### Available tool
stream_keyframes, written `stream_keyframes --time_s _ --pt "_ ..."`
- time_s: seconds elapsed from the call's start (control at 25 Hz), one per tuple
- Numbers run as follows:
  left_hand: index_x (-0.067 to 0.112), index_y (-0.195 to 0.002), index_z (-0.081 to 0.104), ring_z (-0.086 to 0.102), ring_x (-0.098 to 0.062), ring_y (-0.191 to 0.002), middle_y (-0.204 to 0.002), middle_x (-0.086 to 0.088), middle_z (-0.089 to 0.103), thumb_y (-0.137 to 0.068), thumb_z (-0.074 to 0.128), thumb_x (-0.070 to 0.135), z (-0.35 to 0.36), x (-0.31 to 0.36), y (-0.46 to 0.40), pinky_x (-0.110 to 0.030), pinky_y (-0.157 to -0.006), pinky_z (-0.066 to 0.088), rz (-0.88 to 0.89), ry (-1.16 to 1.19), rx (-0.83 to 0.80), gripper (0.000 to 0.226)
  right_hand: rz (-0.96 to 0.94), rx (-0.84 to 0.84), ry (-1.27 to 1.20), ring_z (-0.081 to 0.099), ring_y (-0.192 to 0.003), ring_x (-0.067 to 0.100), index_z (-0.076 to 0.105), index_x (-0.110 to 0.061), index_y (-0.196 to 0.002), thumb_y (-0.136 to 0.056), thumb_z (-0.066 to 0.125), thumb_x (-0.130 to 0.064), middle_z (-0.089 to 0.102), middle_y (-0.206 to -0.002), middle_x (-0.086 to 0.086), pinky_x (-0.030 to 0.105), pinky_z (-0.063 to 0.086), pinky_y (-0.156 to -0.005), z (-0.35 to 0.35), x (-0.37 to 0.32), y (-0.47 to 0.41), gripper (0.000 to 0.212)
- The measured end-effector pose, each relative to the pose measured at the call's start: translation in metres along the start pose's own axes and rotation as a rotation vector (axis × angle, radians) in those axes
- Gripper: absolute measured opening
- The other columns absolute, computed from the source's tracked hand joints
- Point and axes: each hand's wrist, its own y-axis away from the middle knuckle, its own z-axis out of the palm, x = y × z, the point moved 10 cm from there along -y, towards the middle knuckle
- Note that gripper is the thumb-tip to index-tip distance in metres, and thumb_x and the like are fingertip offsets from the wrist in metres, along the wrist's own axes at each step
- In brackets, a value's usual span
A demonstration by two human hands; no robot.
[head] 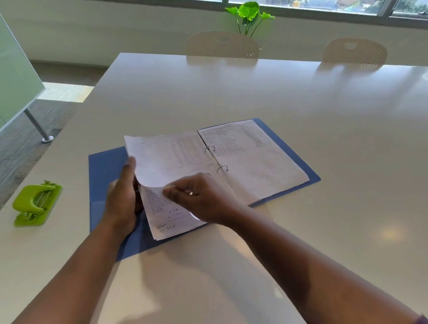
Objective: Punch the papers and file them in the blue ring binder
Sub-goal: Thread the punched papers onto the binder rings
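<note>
- Our right hand (205, 197) pinches the near corner of the top sheet (167, 159) betw. thumb & fingers, lifting it so it curls.
- Our left hand (122, 200) grips the left edge of the same sheet, fingers curled round it, thumb up along the paper's edge.
- Below both hands lies a loose stack (169, 219) w/ handwriting at its near end, resting on the left cover, skewed.
- Blue ring binder (103, 173) lies open flat on the table (304, 101); rings (215, 159) at about 1 o'clock from our hands, filed pages (258, 164) at 2 o'clock on the right side.
- We can't tell if the rings are open or closed, nor if the lifted sheet is threaded on them.
- Green punch (36, 204) sits at 9 o'clock, well apart from the binder.
- Risks, as we judge: sheet could crease or tear at the holes if we pull across the rings; the skewed stack may slide off the cover; holes may misalign if the pages aren't squared first.
</note>
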Motion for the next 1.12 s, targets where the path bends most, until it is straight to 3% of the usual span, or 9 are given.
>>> stream_keyframes --time_s 0.12,0.24,0.32,0.36,0.44,0.68,0.8,0.96,1.12 --pt "-0.001 -0.106 0.069 0.072 -0.040 -0.093 -0.105 -0.022 0.075 -0.096 0.064 0.024 -0.009 -0.001 -0.001 -0.063 -0.094 0.055 -0.016 -0.019 0.081 0.027 0.074 -0.041 -0.096 0.069 -0.098 -0.003 0.075 -0.020 -0.117 -0.091 0.069 -0.048 0.077 -0.112 -0.008 0.028 0.056 -0.093 -0.003 0.016 0.004 0.038" --pt "0.006 -0.094 0.066 0.073 -0.032 -0.088 -0.102 -0.016 0.075 -0.096 0.064 0.015 -0.009 -0.004 -0.001 -0.055 -0.092 0.058 -0.030 -0.035 0.102 0.009 0.191 0.286 -0.093 0.073 -0.097 0.007 0.077 -0.015 -0.110 -0.090 0.072 -0.045 0.079 -0.106 0.000 0.038 0.058 -0.094 -0.068 0.055 0.011 0.037" --pt "0.008 -0.092 0.065 0.073 -0.031 -0.086 -0.100 -0.015 0.076 -0.096 0.065 0.015 -0.008 -0.004 -0.002 -0.053 -0.091 0.058 -0.024 -0.032 0.102 0.008 0.305 0.500 0.098 0.073 -0.096 0.020 0.075 -0.009 -0.104 -0.094 0.066 -0.040 0.078 -0.100 0.007 0.042 0.058 -0.089 -0.121 0.085 0.026 0.034" --pt "0.009 -0.090 0.065 0.072 -0.031 -0.086 -0.098 -0.014 0.075 -0.096 0.065 0.015 -0.008 -0.003 -0.001 -0.052 -0.091 0.058 -0.018 -0.033 0.100 0.008 0.391 0.543 0.199 0.071 -0.103 0.024 0.073 -0.008 -0.110 -0.095 0.063 -0.039 0.076 -0.109 0.009 0.042 0.056 -0.093 -0.140 0.101 0.036 0.036" --pt "0.010 -0.087 0.063 0.072 -0.032 -0.087 -0.096 -0.012 0.075 -0.096 0.065 0.014 -0.008 -0.003 -0.002 -0.053 -0.092 0.058 -0.007 -0.035 0.101 0.009 0.601 0.523 0.369 0.062 -0.120 0.028 0.066 -0.011 -0.127 -0.093 0.063 -0.043 0.068 -0.131 0.007 0.042 0.049 -0.099 -0.164 0.135 0.056 0.047" --pt "0.011 -0.086 0.063 0.072 -0.036 -0.094 -0.100 -0.013 0.076 -0.094 0.066 0.017 -0.009 -0.003 -0.003 -0.058 -0.094 0.056 0.001 -0.056 0.105 0.011 0.960 0.352 0.765 0.049 -0.125 0.034 0.056 -0.009 -0.130 -0.086 0.049 -0.073 0.052 -0.136 0.010 0.054 0.030 -0.103 -0.182 0.193 0.105 0.078" --pt "0.011 -0.087 0.063 0.072 -0.038 -0.096 -0.101 -0.013 0.075 -0.094 0.066 0.019 -0.008 -0.004 -0.002 -0.058 -0.092 0.057 0.004 -0.068 0.106 0.011 0.991 0.285 0.801 0.042 -0.134 0.032 0.054 -0.009 -0.138 -0.091 0.034 -0.075 0.047 -0.148 0.010 0.059 0.024 -0.109 -0.171 0.206 0.112 0.083" --pt "0.011 -0.088 0.065 0.072 -0.044 -0.100 -0.104 -0.017 0.076 -0.089 0.068 0.022 -0.011 -0.004 -0.002 -0.067 -0.092 0.054 -0.005 -0.066 0.110 0.012 0.966 0.242 0.790 0.034 -0.143 0.031 0.056 -0.015 -0.137 -0.098 0.031 -0.062 0.036 -0.160 0.007 0.060 0.019 -0.110 -0.162 0.205 0.104 0.066" --pt "0.012 -0.087 0.063 0.072 -0.044 -0.099 -0.102 -0.017 0.076 -0.091 0.067 0.022 -0.009 -0.003 0.000 -0.067 -0.090 0.054 0.005 -0.087 0.116 0.012 0.775 0.486 0.522 0.050 -0.125 0.029 0.058 -0.025 -0.128 -0.091 0.056 -0.044 0.059 -0.133 0.003 0.054 0.029 -0.105 -0.167 0.186 0.099 0.041"
